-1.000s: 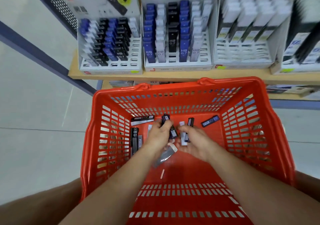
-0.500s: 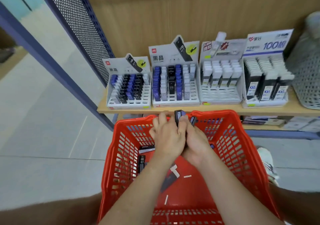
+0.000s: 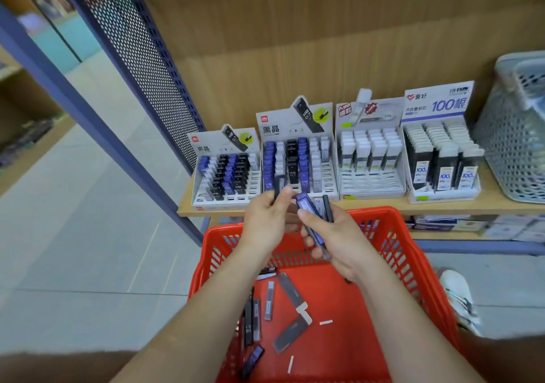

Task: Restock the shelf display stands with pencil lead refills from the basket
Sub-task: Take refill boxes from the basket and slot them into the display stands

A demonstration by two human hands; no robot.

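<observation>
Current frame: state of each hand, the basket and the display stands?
Left hand: pinches one dark refill.
Right hand: grips a bunch of refills, blue one uppermost.
Red basket: loose refills lying on its floor.
Leftmost stand: partly filled, some front slots empty.
Second stand: mostly filled.
Third stand: back rows filled, front rows empty.
Fourth stand: filled.
</observation>
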